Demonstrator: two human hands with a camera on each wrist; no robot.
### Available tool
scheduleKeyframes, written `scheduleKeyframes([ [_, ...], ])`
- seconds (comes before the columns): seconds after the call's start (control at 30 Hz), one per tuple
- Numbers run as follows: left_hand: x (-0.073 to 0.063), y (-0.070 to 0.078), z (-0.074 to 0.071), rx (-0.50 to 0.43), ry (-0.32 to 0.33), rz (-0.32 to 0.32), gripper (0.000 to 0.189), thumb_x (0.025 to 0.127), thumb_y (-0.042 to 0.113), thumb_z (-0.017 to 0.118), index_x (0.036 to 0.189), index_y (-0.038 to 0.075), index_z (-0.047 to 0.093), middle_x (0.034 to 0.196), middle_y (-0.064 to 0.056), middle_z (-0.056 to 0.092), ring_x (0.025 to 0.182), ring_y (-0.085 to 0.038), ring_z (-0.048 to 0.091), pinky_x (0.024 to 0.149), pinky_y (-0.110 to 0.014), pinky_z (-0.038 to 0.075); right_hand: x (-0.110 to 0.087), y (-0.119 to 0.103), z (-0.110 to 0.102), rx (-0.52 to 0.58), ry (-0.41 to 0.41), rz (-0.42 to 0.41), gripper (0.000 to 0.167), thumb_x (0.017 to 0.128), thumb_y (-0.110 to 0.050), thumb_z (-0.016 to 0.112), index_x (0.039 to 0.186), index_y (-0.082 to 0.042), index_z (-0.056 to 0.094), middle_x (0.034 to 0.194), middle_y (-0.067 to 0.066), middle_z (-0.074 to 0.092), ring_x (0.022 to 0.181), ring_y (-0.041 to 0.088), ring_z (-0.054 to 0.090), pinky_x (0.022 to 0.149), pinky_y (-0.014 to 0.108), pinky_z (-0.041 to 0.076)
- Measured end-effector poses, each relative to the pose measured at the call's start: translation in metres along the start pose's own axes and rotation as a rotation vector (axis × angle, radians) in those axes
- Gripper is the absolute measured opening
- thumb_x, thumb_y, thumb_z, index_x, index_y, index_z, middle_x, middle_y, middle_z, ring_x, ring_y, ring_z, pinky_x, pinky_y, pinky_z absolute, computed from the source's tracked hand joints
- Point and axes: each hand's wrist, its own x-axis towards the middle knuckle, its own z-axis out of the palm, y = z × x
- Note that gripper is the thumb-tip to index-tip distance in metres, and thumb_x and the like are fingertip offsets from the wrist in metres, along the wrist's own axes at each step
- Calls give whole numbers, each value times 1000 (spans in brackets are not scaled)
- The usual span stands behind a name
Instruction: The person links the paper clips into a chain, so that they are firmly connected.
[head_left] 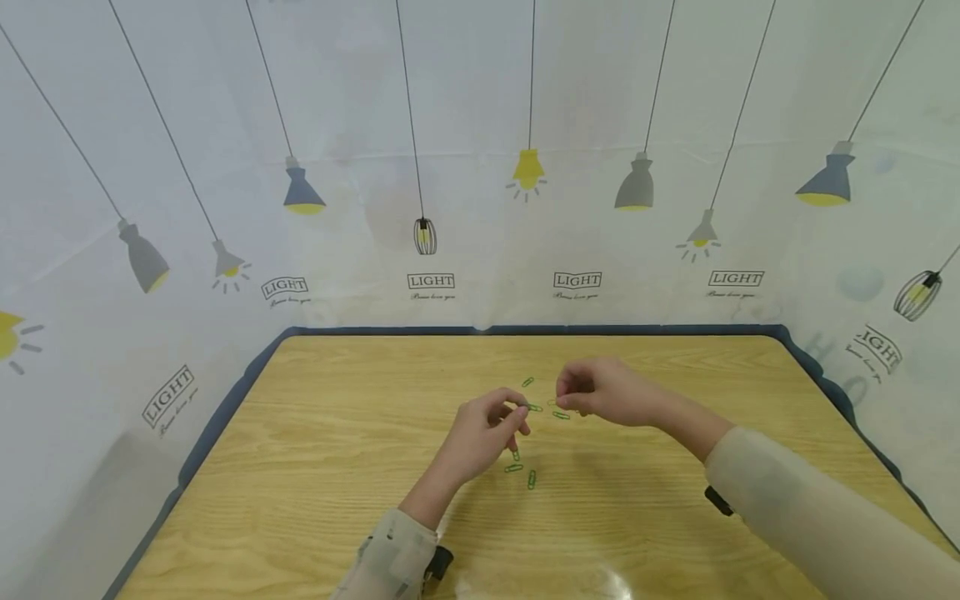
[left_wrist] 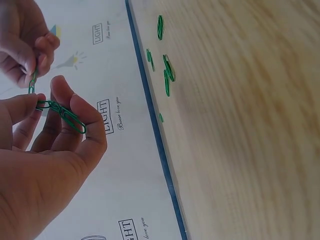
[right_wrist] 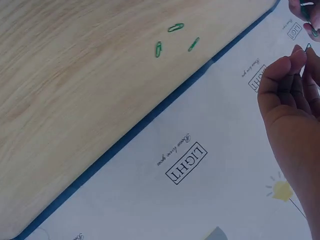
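Note:
My left hand (head_left: 480, 435) is raised over the middle of the table, its thumb and fingertips pinching green paper clips (left_wrist: 70, 118) that look linked together and hang across the fingers. To its right, my right hand (head_left: 613, 392) pinches another green paper clip (left_wrist: 32, 84) between thumb and forefinger. That clip points down toward the left thumb; whether it hooks onto the others I cannot tell. In the right wrist view only its tip shows past the right fingertips (right_wrist: 297, 59).
Several loose green paper clips lie on the wooden table (head_left: 315, 467), one (head_left: 528, 382) beyond the hands and one (head_left: 532, 480) nearer to me. A pale wall sheet (head_left: 480, 100) printed with lamps stands behind the table's dark blue edge (head_left: 390, 330).

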Motion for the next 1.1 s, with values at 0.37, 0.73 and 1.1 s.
scheduleKeyframes([
  [0.37,-1,0,0,-5,-11,5,21,112,28,57,123,18,72,103,-19,79,82,-48,71,58,-26,49,4,-19,5,12,54,-15,8,104,-16,70,103,-8,72,90,2,72,76,14,63,69,31,56],
  [0.73,-4,1,0,12,-12,19,21,111,29,59,122,19,74,99,-11,79,83,-46,72,59,-28,50,7,-17,13,11,68,-49,7,103,-15,72,100,-9,73,85,0,71,74,14,63,66,28,54],
  [1.1,-5,5,-2,27,12,39,20,110,27,61,120,18,77,101,-13,80,80,-43,73,62,-27,55,7,-18,13,101,66,41,10,105,-17,68,101,-11,74,87,3,71,77,21,63,71,35,56],
])
